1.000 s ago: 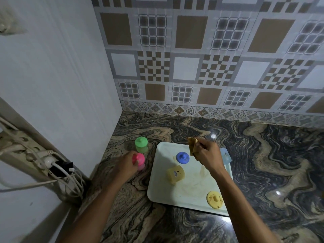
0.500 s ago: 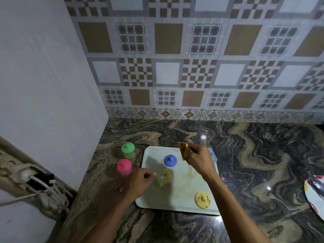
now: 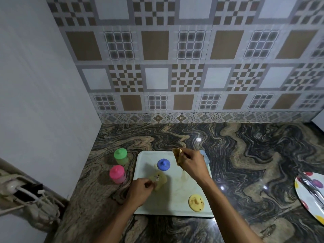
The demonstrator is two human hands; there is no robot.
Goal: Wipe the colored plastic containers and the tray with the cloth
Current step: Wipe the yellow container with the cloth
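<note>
A white tray (image 3: 177, 206) lies on the marble counter. On it stand a blue-lidded container (image 3: 163, 164), a pale yellow container (image 3: 159, 179) and a yellow-lidded container (image 3: 196, 202). My left hand (image 3: 140, 190) grips the pale yellow container at its near-left side. My right hand (image 3: 192, 163) hovers over the tray's far right, holding a folded tan cloth (image 3: 177, 153). A light blue container (image 3: 205, 156) peeks out behind that hand. Green (image 3: 120, 156) and pink (image 3: 117, 174) containers stand on the counter left of the tray.
A patterned plate (image 3: 310, 197) with a metal utensil lies at the right edge. Tangled white cables and a power strip (image 3: 22, 193) hang at the lower left. A white wall closes the left side and a tiled backsplash the back.
My left hand let go of the pink container, crossed right onto the tray and closed on the pale yellow container. My right hand kept the cloth above the tray.
</note>
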